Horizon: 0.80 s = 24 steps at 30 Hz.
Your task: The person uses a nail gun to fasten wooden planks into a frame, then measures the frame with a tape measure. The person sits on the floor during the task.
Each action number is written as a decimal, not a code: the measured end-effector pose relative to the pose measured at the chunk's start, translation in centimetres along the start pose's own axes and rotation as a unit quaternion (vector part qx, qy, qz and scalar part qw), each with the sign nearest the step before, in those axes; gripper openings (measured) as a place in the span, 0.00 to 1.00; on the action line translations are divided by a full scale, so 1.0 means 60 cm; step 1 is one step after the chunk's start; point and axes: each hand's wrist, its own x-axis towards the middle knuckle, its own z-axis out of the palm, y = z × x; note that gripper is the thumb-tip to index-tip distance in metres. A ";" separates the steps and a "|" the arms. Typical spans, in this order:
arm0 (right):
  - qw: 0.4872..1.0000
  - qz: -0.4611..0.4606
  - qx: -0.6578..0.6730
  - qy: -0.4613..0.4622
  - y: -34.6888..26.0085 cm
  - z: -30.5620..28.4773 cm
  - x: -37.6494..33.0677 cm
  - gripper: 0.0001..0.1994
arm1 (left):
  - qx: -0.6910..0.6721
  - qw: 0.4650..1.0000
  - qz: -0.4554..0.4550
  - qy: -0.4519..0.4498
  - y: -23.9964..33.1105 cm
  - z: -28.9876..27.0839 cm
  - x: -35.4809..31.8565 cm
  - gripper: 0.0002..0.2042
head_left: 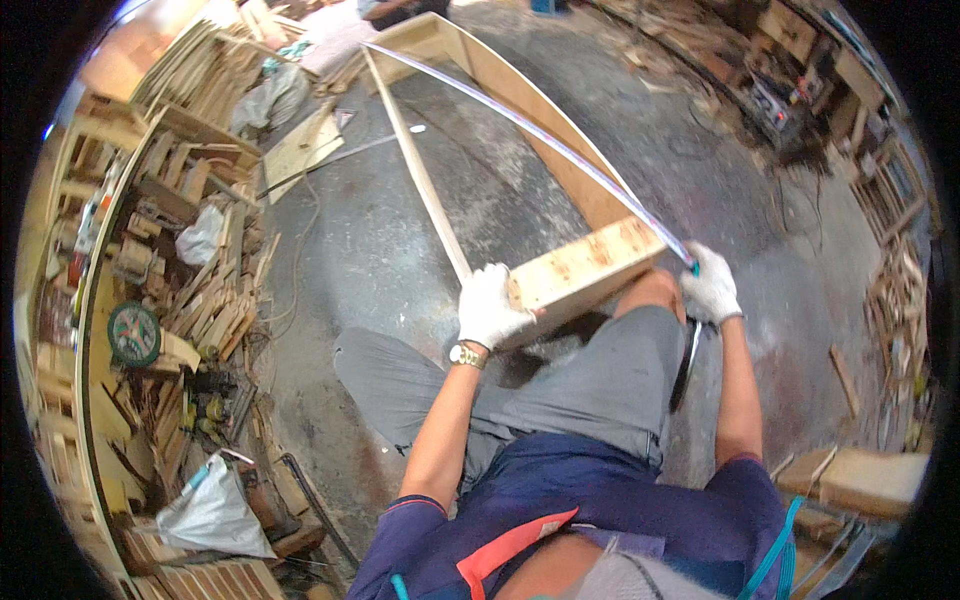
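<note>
A large wooden box frame of boards [590, 262] lies on the floor in front of me, its near end resting by my knees. My left hand [492, 308], in a white knitted glove, is closed on its near left corner. From the far left corner, a pale tape measure [540, 134] stretches diagonally across to the near right corner. There my right hand [712, 285], also gloved, grips its near end, where a bit of teal shows. Just below that hand is a slim tool [688, 370] with a shiny upper part and a dark lower end; whether it is held cannot be made out.
Scrap wood [215, 300] and a white sack [215, 510] crowd the left side. A round green-and-black disc [134, 334] stands among them. More offcuts [895, 310] line the right. A thin sheet [300, 150] lies beyond the frame's left side. Another person [395, 10] is partly visible at the far end.
</note>
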 end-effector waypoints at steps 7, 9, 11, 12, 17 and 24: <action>0.999 0.038 0.009 -0.028 -0.013 -0.008 0.003 0.27 | 0.002 1.000 -0.002 -0.002 -0.013 0.017 -0.014 0.36; 0.999 0.032 0.006 -0.022 -0.013 -0.007 0.006 0.27 | 0.001 1.000 0.001 0.009 -0.013 0.019 -0.014 0.36; 0.999 0.029 0.006 -0.024 -0.013 -0.006 0.007 0.27 | 0.006 1.000 -0.004 0.002 -0.013 0.019 -0.017 0.36; 1.000 0.024 0.007 -0.019 -0.013 -0.006 0.006 0.27 | 0.008 1.000 -0.008 -0.001 -0.014 0.018 -0.017 0.36; 1.000 -0.004 -0.013 0.013 -0.006 -0.003 0.002 0.26 | 0.001 1.000 0.005 0.016 -0.017 0.015 -0.011 0.36; 0.999 -0.036 -0.024 -0.011 -0.007 -0.007 0.009 0.26 | -0.021 1.000 -0.021 -0.006 -0.007 0.013 -0.011 0.35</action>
